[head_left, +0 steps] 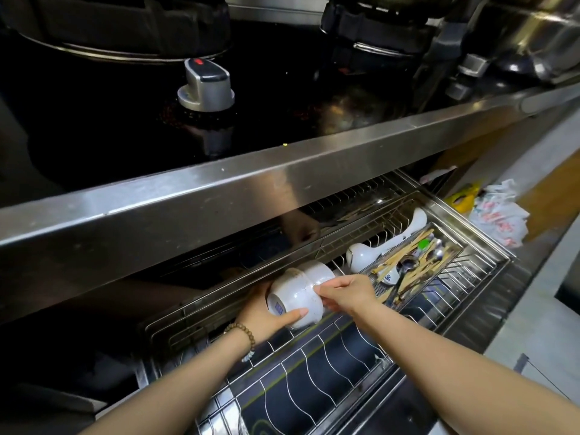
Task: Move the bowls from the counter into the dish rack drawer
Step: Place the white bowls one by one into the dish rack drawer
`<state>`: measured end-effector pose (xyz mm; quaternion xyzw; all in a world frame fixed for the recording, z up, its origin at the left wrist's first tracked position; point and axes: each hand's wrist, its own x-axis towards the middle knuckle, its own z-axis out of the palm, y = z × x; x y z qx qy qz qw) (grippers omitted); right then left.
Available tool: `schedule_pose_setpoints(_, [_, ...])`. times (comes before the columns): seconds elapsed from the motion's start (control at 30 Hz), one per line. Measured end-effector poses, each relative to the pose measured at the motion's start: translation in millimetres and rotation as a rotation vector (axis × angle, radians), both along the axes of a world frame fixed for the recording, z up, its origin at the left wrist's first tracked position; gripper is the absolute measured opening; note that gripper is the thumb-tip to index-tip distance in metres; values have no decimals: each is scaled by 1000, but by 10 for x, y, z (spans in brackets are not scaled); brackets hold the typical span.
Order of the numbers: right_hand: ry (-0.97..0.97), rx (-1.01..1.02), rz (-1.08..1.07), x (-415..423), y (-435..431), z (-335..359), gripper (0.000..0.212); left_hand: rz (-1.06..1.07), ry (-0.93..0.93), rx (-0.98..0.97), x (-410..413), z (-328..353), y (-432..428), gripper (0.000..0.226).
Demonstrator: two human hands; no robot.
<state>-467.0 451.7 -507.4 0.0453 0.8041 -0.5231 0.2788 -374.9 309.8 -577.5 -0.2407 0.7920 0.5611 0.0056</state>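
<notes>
View from a head-worn camera, looking down at a steel-fronted desk and an open dish rack drawer pulled out beneath it. Both of the person's bare forearms reach in from the bottom edge.

The left hand, with a bead bracelet at the wrist, cups the nearer white bowl from below, its thumb pressed along the bowl's side. The bowl is tipped on its side just above the wire prongs at the back left of the drawer, with its foot, which has a small blue mark, turned to the left. The right hand pinches the same bowl's rim between thumb and fingertips.

A second white bowl lies on its side touching and just behind the first, towards the drawer's rear rail.

To the right in the drawer lies a white ladle, beside a perforated cutlery tray holding chopsticks and metal spoons.

On the dark stove top above stands a silver knob with a red mark. Crumpled plastic bags lie on the floor at the right.
</notes>
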Motion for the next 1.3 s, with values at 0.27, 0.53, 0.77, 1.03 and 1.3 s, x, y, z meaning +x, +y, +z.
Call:
schedule_pose_setpoints(0.27, [-4, 31, 25, 4, 6, 26, 10, 6, -13, -1, 36, 91, 41, 77])
schedule_pose_setpoints(0.53, [-7, -11, 180, 181, 120, 564, 8, -24, -43, 7, 259, 571, 28, 86])
schedule_pose_setpoints(0.77, [171, -161, 147, 582, 522, 1501, 14, -139, 143, -85, 482, 1569, 228, 60])
schedule_pose_setpoints(1.03, [759, -83, 213, 1008, 695, 2648, 51, -260, 557, -319, 952, 3082, 404, 77])
schedule_pose_setpoints(1.3, [1025, -147, 440, 1575, -198, 3673, 74, -11, 828, -781, 1731, 4428, -404, 81])
